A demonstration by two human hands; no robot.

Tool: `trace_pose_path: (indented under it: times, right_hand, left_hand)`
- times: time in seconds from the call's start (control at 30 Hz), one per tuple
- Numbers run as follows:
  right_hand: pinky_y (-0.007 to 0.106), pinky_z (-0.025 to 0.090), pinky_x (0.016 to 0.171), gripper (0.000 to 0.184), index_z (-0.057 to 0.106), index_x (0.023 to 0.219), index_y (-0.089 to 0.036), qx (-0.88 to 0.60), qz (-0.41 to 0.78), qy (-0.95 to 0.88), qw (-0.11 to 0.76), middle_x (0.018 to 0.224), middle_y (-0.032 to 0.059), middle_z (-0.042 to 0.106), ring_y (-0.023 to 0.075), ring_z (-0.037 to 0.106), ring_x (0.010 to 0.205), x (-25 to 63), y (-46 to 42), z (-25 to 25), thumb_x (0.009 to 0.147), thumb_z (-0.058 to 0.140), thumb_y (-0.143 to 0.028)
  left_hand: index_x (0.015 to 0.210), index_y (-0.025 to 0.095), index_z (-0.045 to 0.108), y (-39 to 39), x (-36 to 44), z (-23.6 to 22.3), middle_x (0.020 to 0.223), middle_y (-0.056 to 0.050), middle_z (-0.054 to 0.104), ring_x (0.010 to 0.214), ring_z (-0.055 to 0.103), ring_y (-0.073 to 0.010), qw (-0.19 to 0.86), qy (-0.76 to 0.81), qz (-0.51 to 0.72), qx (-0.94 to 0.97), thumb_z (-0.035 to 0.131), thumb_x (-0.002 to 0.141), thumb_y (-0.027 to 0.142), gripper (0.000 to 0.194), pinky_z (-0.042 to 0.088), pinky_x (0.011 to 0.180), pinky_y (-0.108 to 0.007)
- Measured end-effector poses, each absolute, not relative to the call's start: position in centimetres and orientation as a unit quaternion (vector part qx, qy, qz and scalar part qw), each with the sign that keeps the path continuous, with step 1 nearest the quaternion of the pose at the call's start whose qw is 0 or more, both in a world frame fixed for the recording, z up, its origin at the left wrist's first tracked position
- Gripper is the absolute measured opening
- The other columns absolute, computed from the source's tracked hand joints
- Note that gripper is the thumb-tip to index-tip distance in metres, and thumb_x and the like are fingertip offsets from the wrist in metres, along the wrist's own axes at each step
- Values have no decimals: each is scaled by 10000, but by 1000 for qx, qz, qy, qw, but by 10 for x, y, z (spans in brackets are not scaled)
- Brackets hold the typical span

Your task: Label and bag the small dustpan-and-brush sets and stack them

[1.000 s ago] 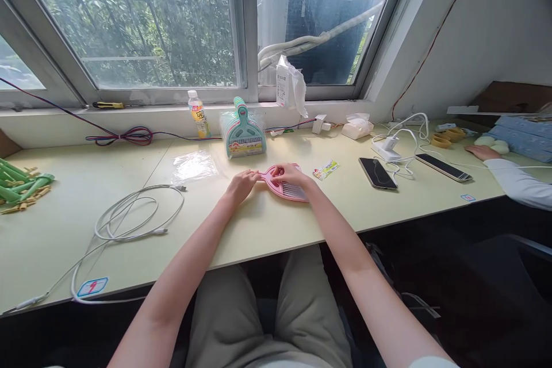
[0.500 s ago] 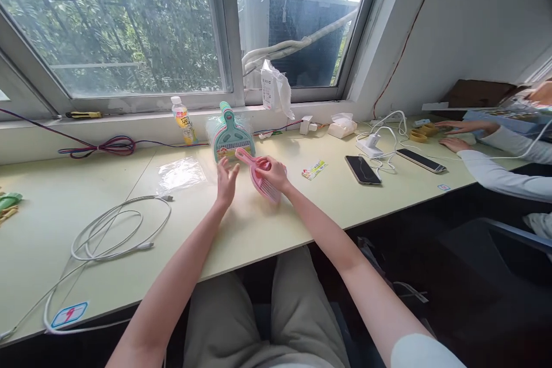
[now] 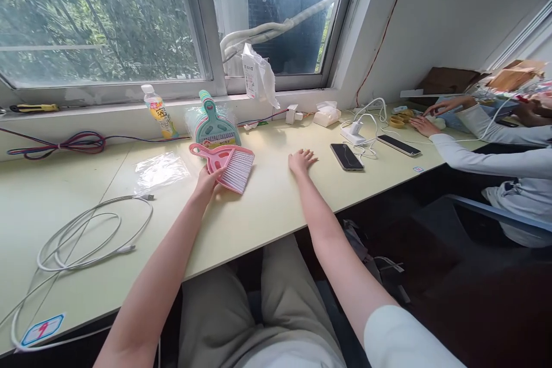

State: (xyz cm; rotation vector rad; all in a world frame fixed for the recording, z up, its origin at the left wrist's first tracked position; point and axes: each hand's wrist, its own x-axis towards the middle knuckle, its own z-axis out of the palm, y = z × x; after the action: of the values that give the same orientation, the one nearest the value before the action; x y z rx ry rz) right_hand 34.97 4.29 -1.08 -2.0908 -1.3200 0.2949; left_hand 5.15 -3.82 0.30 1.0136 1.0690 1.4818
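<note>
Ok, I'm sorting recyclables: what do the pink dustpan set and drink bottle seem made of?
Pink dustpan set: probably smooth moulded plastic, by its even colour; its straight, pale bristles look synthetic. Drink bottle: likely smooth plastic, with printed wrap.

I count one pink brush-and-dustpan set (image 3: 228, 167), one wrapped stack of dustpans (image 3: 211, 126) too tightly nested for me to number, two phones (image 3: 347, 157), one bottle (image 3: 159, 112), one cutter (image 3: 34, 108), two edge labels (image 3: 42, 330), and one tissue pack (image 3: 326, 115).
</note>
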Motion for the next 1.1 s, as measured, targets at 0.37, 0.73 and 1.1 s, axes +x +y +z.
trace_pose_path:
  times: [0.37,0.73,1.1]
  right_hand:
    - [372,475,957,322,700,1171,-176,-669,166,-629,360,1165,157,705,279,646,1116,322,49,-4,960,459,-211]
    - [584,72,1211,490,407,1498,-310,-432,182,-809,355,1553,38,409,259,285,1486,233,-17,19,1017,367,-400]
    - [705,-101,1123,707,-85,1571,-314,-495,236,-800,243,1655,32,-73,244,-96,1534,204,-19,-17,989,179,-617]
  left_hand:
    - [1022,175,631,-36,51,0,995,-64,689,973,672,-230,496,457,616,406,804,582,122,475,563,901,-405]
    - [1030,180,600,-39,57,-4,964,-64,684,896,684,-223,528,451,618,369,726,601,150,449,570,826,-390]
    - [1081,197,528,-41,60,-8,924,-17,648,780,662,-143,533,424,628,378,756,576,126,558,560,789,-317]
